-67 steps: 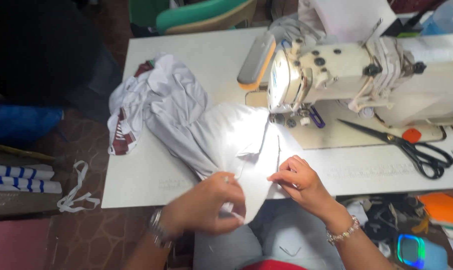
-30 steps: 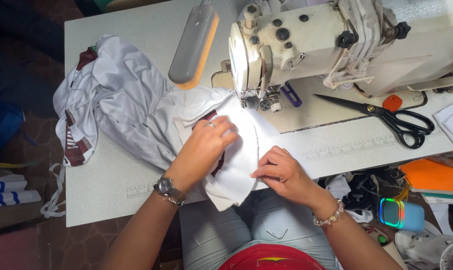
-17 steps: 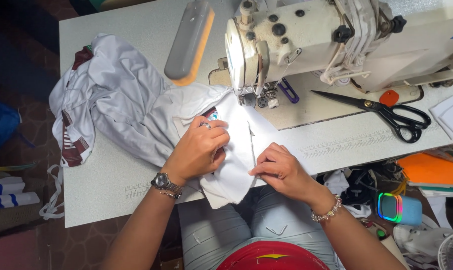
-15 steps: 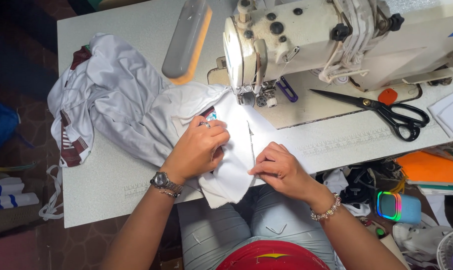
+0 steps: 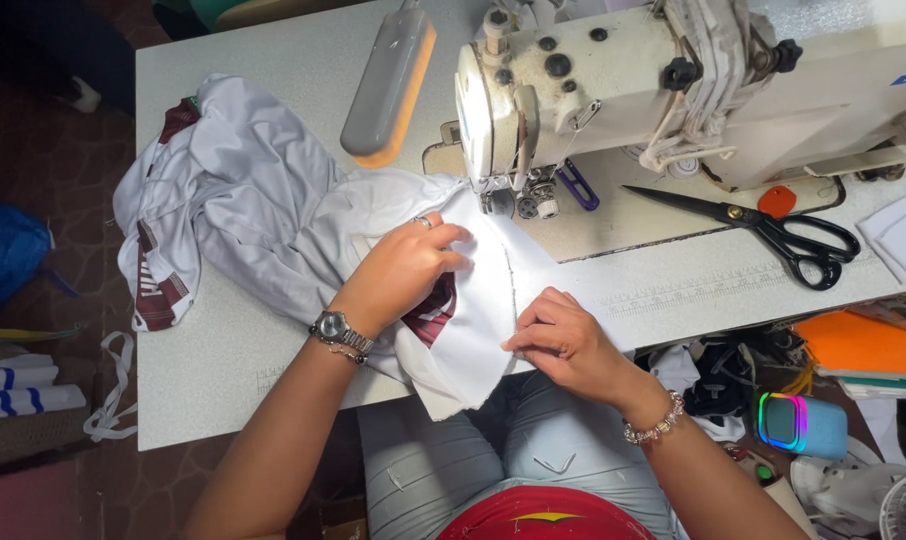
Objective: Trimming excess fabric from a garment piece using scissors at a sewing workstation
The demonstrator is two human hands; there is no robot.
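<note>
A white garment with maroon striped trim lies bunched across the sewing table, its near edge fed under the presser foot of a cream sewing machine. My left hand, with a ring and a wristwatch, lies flat on the cloth over a maroon patch, just left of the needle line. My right hand pinches the cloth's right edge near the table's front, fingers curled on the fabric.
Black scissors lie on the machine bed at the right. A grey lamp bar hangs over the table. Orange folders and a small lit speaker sit at the lower right. White straps hang off the left.
The view has shifted so the table sits further right. My left hand has slid toward the needle and flattened on the cloth; my right hand stays on the cloth edge.
</note>
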